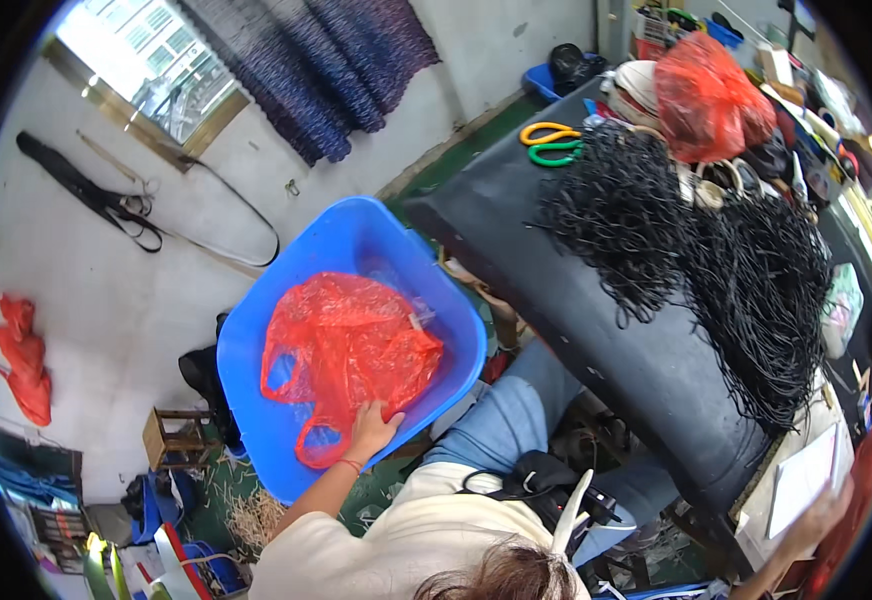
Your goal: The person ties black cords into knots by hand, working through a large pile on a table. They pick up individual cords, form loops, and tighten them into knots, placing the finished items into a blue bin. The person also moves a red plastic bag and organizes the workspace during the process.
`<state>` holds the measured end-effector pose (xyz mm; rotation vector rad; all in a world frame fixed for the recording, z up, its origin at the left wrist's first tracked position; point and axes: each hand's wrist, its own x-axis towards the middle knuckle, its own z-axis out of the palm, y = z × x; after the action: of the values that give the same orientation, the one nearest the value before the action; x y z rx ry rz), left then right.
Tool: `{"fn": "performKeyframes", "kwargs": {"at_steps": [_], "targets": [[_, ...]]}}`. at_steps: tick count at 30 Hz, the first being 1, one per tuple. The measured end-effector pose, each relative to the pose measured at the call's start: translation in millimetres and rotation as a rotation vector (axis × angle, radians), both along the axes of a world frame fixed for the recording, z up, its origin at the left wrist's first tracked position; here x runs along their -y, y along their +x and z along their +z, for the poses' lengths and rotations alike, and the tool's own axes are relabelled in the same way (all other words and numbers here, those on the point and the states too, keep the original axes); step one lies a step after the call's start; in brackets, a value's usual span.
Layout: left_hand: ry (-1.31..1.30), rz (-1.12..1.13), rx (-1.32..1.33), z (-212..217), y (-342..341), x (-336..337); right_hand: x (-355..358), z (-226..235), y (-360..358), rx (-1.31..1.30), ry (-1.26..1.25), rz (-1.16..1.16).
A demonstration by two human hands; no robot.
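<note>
Our nearer left hand (369,435) touches the red bag (356,330) spreading ahead of its fingers (374,413) in the blue tub (351,230), our right hand (824,514) sits by a white pad (801,480), and we cannot tell either grip.

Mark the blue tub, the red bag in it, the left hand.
Blue tub (338,238), head view: far inner wall.
Red bag (354,330), head view: crumpled middle.
Left hand (370,432), head view: back of hand.

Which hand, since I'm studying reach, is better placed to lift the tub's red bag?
Left, likely: the left hand touches the red bag inside the blue tub; the right hand is across, by the white pad.
</note>
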<state>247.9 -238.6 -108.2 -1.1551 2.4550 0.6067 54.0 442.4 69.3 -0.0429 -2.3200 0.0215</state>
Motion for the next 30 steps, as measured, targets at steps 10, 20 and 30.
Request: {"fn": "performKeyframes", "kwargs": {"at_steps": [10,20,30], "targets": [[0.243,0.195,-0.142,-92,-3,8,509,-68,-1,0.752,0.271,1.445],[-1.353,0.934,-0.451,-21,357,126,546,-153,10,0.485,0.432,1.725],[0.555,1.855,-1.401,-181,111,35,576,-127,32,0.476,0.091,1.820]]}}
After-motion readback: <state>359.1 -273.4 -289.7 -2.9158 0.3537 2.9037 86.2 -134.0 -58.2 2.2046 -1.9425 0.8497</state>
